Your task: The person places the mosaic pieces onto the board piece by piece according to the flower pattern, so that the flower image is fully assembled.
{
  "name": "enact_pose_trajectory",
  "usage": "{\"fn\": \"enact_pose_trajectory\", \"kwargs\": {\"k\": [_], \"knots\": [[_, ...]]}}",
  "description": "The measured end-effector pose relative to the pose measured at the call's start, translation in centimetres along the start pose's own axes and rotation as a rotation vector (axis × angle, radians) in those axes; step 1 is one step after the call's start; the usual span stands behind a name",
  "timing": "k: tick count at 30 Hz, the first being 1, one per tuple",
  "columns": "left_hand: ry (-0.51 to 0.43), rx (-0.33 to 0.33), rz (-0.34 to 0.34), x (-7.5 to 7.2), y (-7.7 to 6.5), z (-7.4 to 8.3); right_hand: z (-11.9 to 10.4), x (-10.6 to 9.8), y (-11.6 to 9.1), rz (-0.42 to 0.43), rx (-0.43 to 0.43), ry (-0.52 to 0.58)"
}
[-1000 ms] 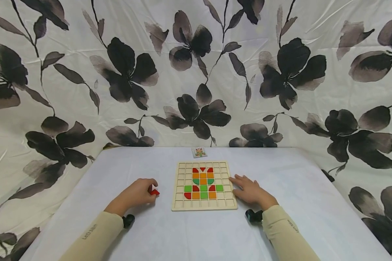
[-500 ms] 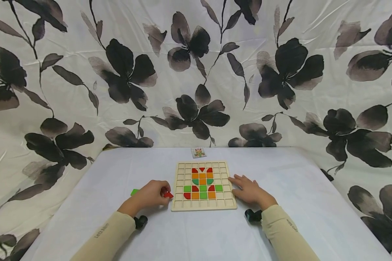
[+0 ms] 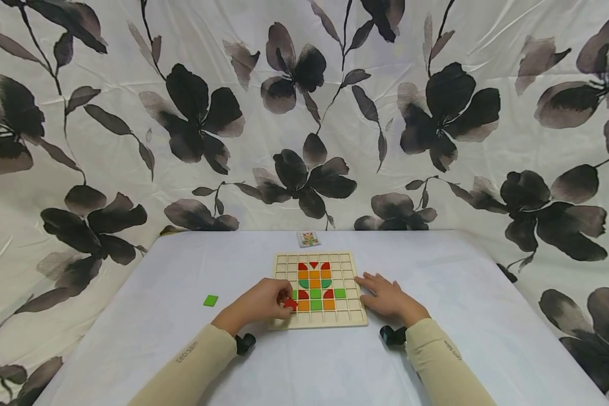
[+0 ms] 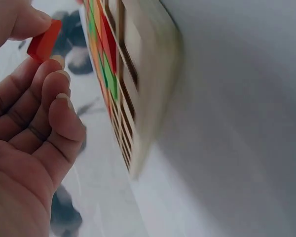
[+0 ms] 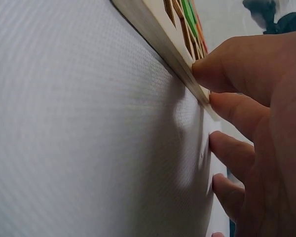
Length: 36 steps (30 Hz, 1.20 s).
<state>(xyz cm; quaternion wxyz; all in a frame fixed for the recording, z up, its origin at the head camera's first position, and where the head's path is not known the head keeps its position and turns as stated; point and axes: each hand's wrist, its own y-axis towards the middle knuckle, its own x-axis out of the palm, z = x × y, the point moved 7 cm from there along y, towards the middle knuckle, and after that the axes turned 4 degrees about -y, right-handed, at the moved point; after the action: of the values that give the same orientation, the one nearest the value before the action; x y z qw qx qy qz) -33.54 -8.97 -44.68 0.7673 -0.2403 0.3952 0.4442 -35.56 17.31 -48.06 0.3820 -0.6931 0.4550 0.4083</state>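
Observation:
My left hand (image 3: 264,299) pinches a small red tile (image 4: 44,40) between thumb and fingertips, close over the lower left part of a wooden grid board (image 3: 342,319). Red, orange and green tiles fill cells in the middle of the board. The hand hides some of the left cells. At the board's right edge, my right hand (image 3: 388,294) lies with fingers extended; in the right wrist view its thumb (image 5: 212,69) and index fingertip touch the wooden side.
A loose green square tile (image 3: 210,300) lies on the white table (image 3: 157,270) left of the board. Behind the board is a small card (image 3: 308,239) with a coloured pattern. A flower-printed cloth (image 3: 304,56) hangs at the back.
My left hand has carried the red tile rightward from the table to over the board, leaving the green tile in view. The right hand stays at the board's edge.

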Motion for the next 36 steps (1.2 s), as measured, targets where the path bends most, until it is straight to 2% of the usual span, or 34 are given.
{"fn": "enact_pose_trajectory", "kwargs": {"k": [9,18,25,36], "knots": [[0.066,0.088,0.019,1.8,1.9,3.9,0.3,0.1,0.1,-0.003,0.001,0.012],[0.117,-0.004,-0.008,3.7,3.8,5.1,0.4,0.2,0.2,-0.008,-0.004,0.005],[0.126,-0.016,-0.015,4.5,4.5,6.4,0.4,0.2,0.3,0.008,-0.017,0.005],[0.15,-0.06,0.01,5.9,5.7,7.0,0.3,0.1,0.1,0.029,-0.022,0.004]]}}
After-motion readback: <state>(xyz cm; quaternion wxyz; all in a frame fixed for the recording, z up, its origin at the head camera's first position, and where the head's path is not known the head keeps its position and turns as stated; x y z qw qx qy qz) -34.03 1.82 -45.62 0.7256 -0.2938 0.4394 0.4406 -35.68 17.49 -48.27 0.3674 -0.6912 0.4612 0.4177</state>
